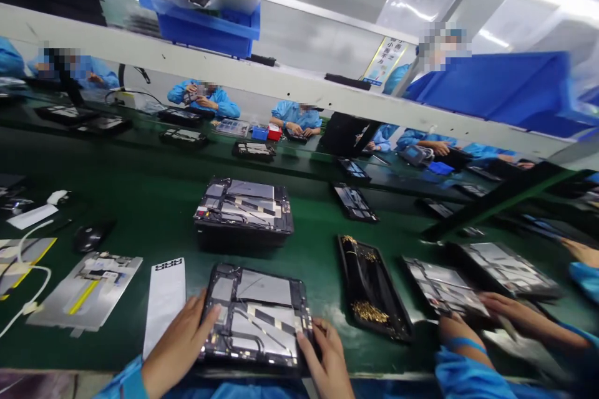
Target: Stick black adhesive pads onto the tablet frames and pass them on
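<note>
An opened tablet (262, 318), its silver batteries and black flex cables exposed, lies before me at the front of the green bench. My left hand (180, 336) grips its left edge, thumb on top. Around the right edge my right hand (327, 355) is closed, with its thumb on the upper face. Any tablets beneath this one are hard to make out. Behind it stands a stack of similar opened tablets (243, 209). Beside my left hand lies a white sheet (163, 299) with small black pieces along its top.
To the right is a black tray (400, 324) of thin black cables with gold ends. A co-worker's hands (515, 318) handle another tablet there. A metal panel (60, 308), white cable (44, 280) and black mouse (91, 237) lie left. A shelf (290, 84) crosses above.
</note>
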`<move>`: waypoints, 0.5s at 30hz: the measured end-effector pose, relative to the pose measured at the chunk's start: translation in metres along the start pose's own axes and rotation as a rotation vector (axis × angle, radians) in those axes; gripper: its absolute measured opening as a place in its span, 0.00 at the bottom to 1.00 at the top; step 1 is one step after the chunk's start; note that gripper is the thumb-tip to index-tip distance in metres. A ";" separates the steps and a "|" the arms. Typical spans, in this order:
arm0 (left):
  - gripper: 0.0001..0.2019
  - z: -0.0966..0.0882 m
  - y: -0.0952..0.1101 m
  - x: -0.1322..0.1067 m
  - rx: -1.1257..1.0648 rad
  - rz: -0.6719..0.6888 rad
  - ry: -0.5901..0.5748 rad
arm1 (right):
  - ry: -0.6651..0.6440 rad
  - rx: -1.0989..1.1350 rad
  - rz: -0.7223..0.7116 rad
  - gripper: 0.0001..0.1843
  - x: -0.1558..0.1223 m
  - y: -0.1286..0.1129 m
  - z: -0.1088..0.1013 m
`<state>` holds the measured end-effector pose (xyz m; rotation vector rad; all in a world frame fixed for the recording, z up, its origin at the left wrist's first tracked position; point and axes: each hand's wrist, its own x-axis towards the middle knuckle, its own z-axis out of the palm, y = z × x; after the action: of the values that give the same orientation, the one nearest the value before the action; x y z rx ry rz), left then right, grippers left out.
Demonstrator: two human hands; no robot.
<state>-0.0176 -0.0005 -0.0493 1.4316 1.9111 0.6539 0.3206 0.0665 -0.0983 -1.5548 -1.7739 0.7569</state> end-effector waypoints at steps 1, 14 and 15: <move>0.38 -0.004 0.002 0.009 0.047 -0.022 -0.018 | -0.009 -0.079 -0.052 0.20 0.004 -0.007 -0.001; 0.36 -0.088 -0.008 0.160 0.094 0.086 0.190 | -0.260 -0.323 -0.206 0.27 0.208 -0.068 0.023; 0.36 -0.086 -0.009 0.169 0.059 0.096 0.197 | -0.287 -0.281 -0.251 0.32 0.222 -0.068 0.031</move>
<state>-0.1197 0.1583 -0.0332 1.5538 2.0358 0.8157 0.2358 0.2780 -0.0425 -1.4095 -2.3201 0.6528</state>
